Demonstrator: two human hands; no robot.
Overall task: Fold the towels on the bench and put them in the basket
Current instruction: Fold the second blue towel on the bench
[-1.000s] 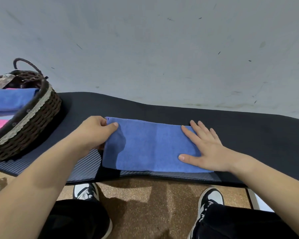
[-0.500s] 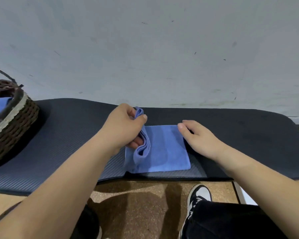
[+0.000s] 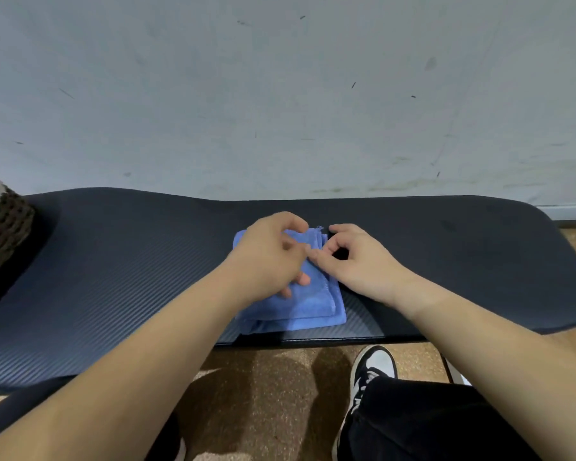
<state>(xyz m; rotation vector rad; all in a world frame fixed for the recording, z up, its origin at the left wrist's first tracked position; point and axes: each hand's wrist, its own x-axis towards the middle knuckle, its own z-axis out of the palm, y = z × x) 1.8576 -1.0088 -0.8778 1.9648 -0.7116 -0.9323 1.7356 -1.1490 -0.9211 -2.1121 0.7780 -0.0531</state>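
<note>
A blue towel lies folded into a small layered stack on the black padded bench, near its front edge. My left hand is over the towel's left and middle part, fingers curled, gripping the top folded layer. My right hand is at the towel's right edge. Its fingers are loosely curled and the fingertips touch the edge. The wicker basket shows only as a strip at the far left of the bench; its inside is out of view.
A grey wall rises directly behind the bench. Below the bench's front edge are brown floor, my black-trousered leg and a black-and-white shoe. Bare bench mat extends left toward the basket and right of my hands.
My left hand carried the towel's left end over to the right, making a smaller stack. My right hand went from pressing flat to curled at the right edge. The view shifted right; the basket slid almost out.
</note>
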